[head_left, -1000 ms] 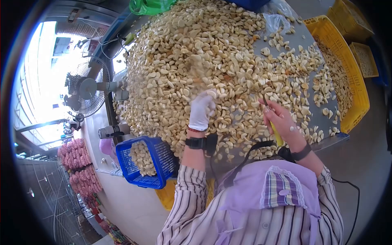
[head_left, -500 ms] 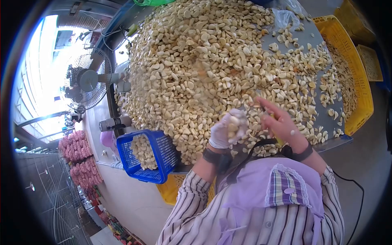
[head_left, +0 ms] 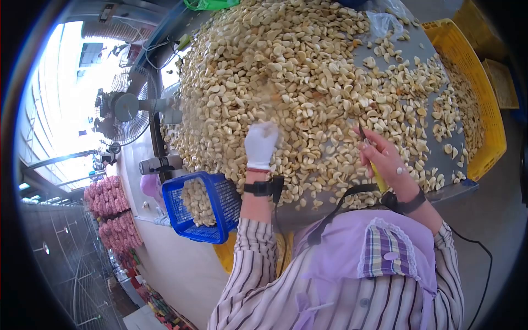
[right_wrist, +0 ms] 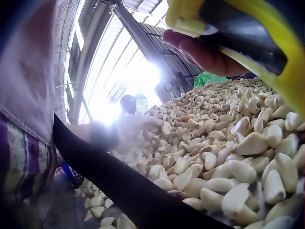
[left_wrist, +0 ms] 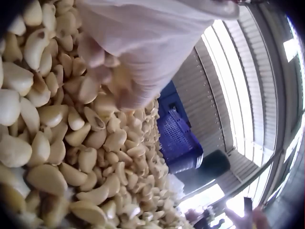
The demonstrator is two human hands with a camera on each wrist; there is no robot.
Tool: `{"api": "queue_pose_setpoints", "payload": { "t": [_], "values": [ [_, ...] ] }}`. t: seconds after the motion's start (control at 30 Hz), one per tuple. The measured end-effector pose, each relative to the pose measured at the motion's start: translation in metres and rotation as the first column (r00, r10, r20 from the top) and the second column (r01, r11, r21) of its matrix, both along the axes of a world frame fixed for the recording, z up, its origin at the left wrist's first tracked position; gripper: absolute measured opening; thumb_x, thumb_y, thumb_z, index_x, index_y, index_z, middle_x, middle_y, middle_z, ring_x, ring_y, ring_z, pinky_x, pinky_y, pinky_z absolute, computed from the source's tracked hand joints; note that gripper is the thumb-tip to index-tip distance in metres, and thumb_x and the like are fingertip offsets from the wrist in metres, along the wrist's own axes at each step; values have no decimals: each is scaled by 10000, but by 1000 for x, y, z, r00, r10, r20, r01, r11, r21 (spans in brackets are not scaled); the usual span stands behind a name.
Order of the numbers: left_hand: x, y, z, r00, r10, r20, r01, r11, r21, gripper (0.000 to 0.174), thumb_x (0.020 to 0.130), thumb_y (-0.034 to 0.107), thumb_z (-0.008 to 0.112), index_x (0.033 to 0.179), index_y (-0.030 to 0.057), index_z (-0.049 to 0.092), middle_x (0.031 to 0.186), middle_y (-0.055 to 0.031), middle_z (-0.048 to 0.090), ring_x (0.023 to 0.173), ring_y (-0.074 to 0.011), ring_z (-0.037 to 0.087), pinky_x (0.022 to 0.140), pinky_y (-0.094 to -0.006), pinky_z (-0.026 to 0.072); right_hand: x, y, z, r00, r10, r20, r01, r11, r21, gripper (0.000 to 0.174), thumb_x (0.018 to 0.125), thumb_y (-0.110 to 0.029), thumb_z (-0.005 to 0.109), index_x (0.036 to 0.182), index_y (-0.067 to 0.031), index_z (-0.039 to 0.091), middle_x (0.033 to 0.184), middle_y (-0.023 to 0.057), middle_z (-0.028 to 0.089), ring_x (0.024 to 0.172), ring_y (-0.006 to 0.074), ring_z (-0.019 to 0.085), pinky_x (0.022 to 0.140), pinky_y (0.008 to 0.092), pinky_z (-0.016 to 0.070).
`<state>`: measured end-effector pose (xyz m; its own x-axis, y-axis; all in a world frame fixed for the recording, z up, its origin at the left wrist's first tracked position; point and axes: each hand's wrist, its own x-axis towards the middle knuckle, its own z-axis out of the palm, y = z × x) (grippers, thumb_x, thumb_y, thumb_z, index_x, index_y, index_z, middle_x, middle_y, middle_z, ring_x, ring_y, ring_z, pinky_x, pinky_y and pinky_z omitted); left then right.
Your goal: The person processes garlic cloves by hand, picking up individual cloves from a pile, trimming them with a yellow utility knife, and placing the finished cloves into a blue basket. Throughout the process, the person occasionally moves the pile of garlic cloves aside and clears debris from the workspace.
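Note:
A large heap of peeled garlic cloves (head_left: 308,77) covers the table. My left hand (head_left: 261,146), in a white glove, is down in the heap left of centre. In the left wrist view its fingers curl in over several cloves, and the glove hides part of them. To the right, my right hand (head_left: 389,164) grips a small knife (head_left: 378,177) with a yellow handle, its dark blade pointing up and away above the cloves. The knife's yellow and black handle (right_wrist: 286,28) looms close in the right wrist view.
At the table's left front corner a blue basket (head_left: 224,220) stands tilted, holding cloves. A long yellow crate (head_left: 498,126) of cloves is at the right edge. A fan (head_left: 126,107) stands on the left, and a clear plastic bag (head_left: 385,25) lies at the back.
My left hand moved right toward the knife with cloves in its upturned palm, then came back left into the heap, palm down. My right hand still holds the knife in about the same place.

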<state>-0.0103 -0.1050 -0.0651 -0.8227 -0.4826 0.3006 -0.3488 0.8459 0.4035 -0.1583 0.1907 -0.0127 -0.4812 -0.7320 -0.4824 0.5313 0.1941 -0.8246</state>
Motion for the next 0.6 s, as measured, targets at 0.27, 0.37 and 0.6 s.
{"api": "queue_pose_setpoints", "payload": {
  "t": [0.27, 0.37, 0.6],
  "values": [
    [-4, 81, 47, 966, 250, -68, 116, -181, 977, 227, 834, 185, 502, 975, 15, 558, 672, -25, 517, 446, -56, 412, 352, -171, 277, 11, -6, 9, 994, 90, -68, -90, 996, 5, 510, 875, -233, 580, 1343, -112, 421, 715, 6, 571, 552, 60, 509, 440, 199, 404],
    [-15, 113, 59, 972, 235, 18, 29, -194, 981, 263, 808, 211, 521, 978, 11, 533, 668, -25, 501, 437, -58, 398, 338, -179, 251, 16, -6, 9, 965, 172, -197, -179, 984, -20, 526, 868, -224, 581, 1358, -137, 409, 726, -1, 570, 575, 61, 514, 456, 201, 415],
    [-6, 121, 21, 803, 276, -528, 519, -761, 390, 291, 799, 256, 549, 982, 32, 508, 782, -105, 560, 448, -135, 462, 321, -217, 328, 16, -9, 2, 979, 200, -48, -199, 980, 23, 453, 894, -180, 532, 1337, -143, 446, 708, -17, 544, 539, 43, 490, 451, 185, 412]
  ]
}}
